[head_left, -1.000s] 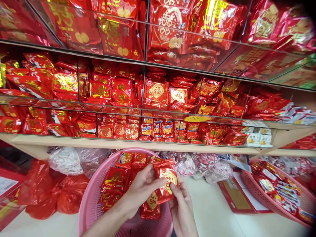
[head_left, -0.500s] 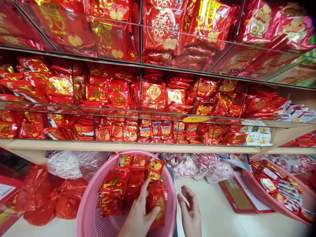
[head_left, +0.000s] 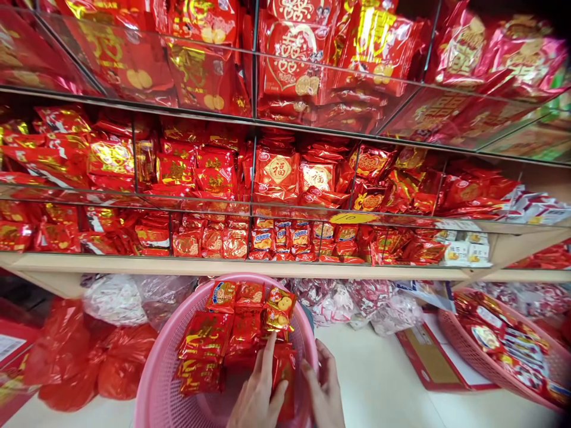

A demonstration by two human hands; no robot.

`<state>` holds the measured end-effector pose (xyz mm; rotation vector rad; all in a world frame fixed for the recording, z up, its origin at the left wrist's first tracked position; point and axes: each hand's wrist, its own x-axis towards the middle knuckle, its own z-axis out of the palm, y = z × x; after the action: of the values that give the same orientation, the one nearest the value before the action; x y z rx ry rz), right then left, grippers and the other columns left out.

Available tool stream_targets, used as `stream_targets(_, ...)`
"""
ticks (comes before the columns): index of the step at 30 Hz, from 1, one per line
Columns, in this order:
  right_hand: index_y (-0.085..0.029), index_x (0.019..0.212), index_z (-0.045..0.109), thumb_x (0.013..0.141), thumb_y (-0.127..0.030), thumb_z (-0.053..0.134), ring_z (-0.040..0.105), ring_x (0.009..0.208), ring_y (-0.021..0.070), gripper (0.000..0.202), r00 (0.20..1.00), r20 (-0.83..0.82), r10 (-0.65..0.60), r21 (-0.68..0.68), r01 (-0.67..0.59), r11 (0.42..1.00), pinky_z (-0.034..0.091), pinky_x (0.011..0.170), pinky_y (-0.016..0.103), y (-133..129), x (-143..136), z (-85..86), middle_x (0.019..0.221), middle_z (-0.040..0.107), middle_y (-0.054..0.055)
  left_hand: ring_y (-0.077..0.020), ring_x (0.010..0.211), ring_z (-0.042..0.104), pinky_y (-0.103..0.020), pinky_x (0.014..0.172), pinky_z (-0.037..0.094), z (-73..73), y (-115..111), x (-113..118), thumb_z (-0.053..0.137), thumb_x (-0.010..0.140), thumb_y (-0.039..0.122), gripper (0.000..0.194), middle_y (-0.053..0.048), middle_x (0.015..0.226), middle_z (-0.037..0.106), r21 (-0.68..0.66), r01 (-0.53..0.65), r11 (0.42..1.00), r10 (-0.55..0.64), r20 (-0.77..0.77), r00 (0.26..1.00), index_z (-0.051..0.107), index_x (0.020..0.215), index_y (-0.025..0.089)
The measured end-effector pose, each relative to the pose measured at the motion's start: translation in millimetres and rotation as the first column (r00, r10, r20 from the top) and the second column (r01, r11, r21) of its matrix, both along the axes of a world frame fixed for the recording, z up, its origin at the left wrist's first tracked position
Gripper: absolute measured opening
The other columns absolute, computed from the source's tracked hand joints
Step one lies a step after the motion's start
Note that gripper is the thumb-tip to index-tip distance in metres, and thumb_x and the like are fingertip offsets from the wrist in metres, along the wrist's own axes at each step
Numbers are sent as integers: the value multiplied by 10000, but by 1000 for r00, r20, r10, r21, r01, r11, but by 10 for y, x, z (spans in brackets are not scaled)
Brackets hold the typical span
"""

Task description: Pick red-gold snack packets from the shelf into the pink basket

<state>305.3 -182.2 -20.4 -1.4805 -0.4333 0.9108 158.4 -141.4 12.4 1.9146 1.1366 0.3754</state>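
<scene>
Head view: both hands, left (head_left: 259, 397) and right (head_left: 325, 392), pinch a packet (head_left: 284, 371) over the basket (head_left: 156, 380); stacked packets beyond the fingertips could topple if nudged.

Across the far side I see glass-fronted shelves (head_left: 254, 205) packed with red and gold snack packets (head_left: 276, 169), a yellow price tag (head_left: 354, 218) stuck on the glass right of centre. On the floor to my left sit red plastic bags (head_left: 84, 362) beside clear bags (head_left: 116, 297). At near right a second pink basket (head_left: 491, 371) holds more packets, with a red flat box (head_left: 428, 356) just left of it.
</scene>
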Motion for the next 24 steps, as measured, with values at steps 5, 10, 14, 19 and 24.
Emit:
stream_targets(5,-221,1253,487,692,-490,693,490,1223,273,656,984,177,-13,-2,14,1000,394,1034,389,-24,-86,8,1337,524,81,-281,1270,470,-380,992,445,77,9,6,356,888,229,713,-142,1551,182,-8,28,1000,-29,-114,993,11,1512,202)
stream_targets(10,-215,1262,474,733,-477,658,469,1244,284,618,980,197,4,32,-10,999,372,1058,427,-19,-91,-17,1329,526,96,-356,1178,548,-466,918,490,135,-17,-104,391,876,274,686,-127,1522,250,23,40,999,-36,-152,988,123,1506,239)
stream_targets(14,-201,1258,483,710,-427,692,425,1294,282,628,979,194,71,22,-76,997,329,1101,431,-37,7,-127,1358,505,105,-350,1135,587,-445,886,522,87,-27,-237,360,908,275,552,-165,1453,395,132,110,985,-66,-304,950,343,1453,193)
stream_targets(19,-192,1232,512,697,-416,689,469,1258,280,606,969,234,78,-4,-79,997,358,1083,423,-51,50,-182,1337,534,102,-295,1325,403,-445,1072,377,-65,68,-222,584,832,241,633,-109,1480,378,484,497,720,-319,-406,857,374,1429,233)
stream_targets(24,-165,1158,546,686,-368,650,634,1008,247,524,987,163,3,-25,1,1000,532,820,319,-25,44,-92,1104,681,92,-260,1410,234,-470,1110,289,-299,165,-136,489,888,444,688,-86,1543,260,621,609,493,-360,-492,793,236,1476,194)
